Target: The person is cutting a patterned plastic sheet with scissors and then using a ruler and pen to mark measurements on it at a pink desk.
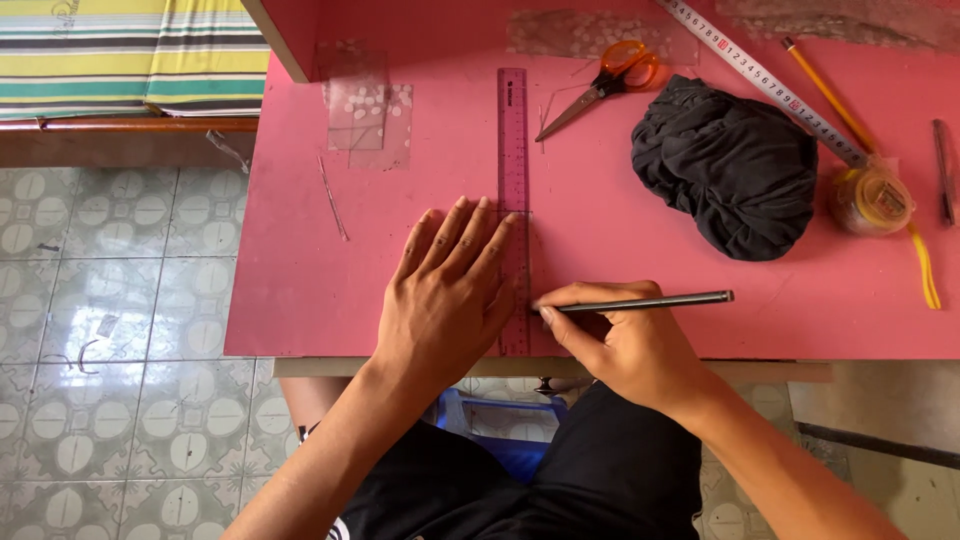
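My left hand (pixel 447 290) lies flat, fingers spread, on the pink table (pixel 300 260), pressing the lower part of a long purple ruler (pixel 513 150) that runs away from me. My right hand (pixel 625 340) grips a thin dark rod-like tool (pixel 650 301), held nearly level, with its tip touching the ruler's right edge near the table's front. A transparent sheet seems to lie under the ruler and hands; its edges are faint.
Orange-handled scissors (pixel 605 85) lie beyond the ruler. A bundled black cloth (pixel 728 165) sits to the right, next to a yellow tape measure (pixel 872 198) with its tape pulled out, and a yellow pencil (pixel 825 92). Clear plastic pieces (pixel 365 105) lie at the left. Tiled floor (pixel 110 300) is left.
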